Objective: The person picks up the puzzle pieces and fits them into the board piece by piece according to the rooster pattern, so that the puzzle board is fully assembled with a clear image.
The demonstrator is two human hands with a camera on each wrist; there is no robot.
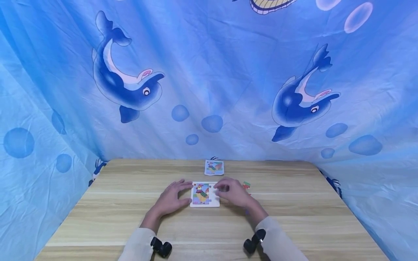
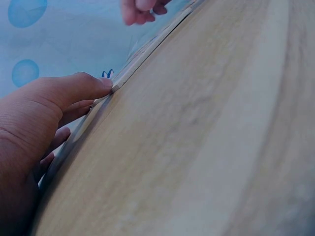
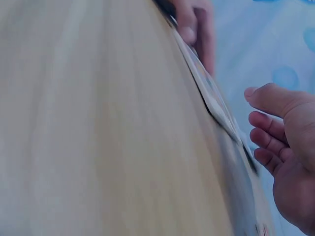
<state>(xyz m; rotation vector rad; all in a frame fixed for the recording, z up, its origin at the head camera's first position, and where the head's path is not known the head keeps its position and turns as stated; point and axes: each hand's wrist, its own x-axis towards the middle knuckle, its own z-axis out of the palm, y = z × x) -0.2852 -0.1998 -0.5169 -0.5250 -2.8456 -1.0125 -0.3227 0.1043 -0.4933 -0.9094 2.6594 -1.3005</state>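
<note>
A white-framed jigsaw puzzle board [image 1: 214, 204] with a rooster picture lies flat in the head view. Picture pieces fill its left and middle part, while a strip on the right shows bare white. Its left edge is steadied by my left hand [image 1: 173, 197], thumb at the near corner and a straight forefinger at the far one. In the left wrist view the thumb [image 2: 81, 88] touches the board's corner. Over the board's right side hovers my right hand [image 1: 233, 192], fingers loosely bent. The right wrist view shows this hand [image 3: 290, 128] apart from the board, with no piece visible in it.
Behind the board lies a rooster picture card [image 1: 214, 168]. Loose puzzle pieces [image 1: 246, 185] lie beside the right hand, partly hidden by it. The wooden table [image 1: 209, 232] ends at a blue dolphin-print curtain [image 1: 215, 90].
</note>
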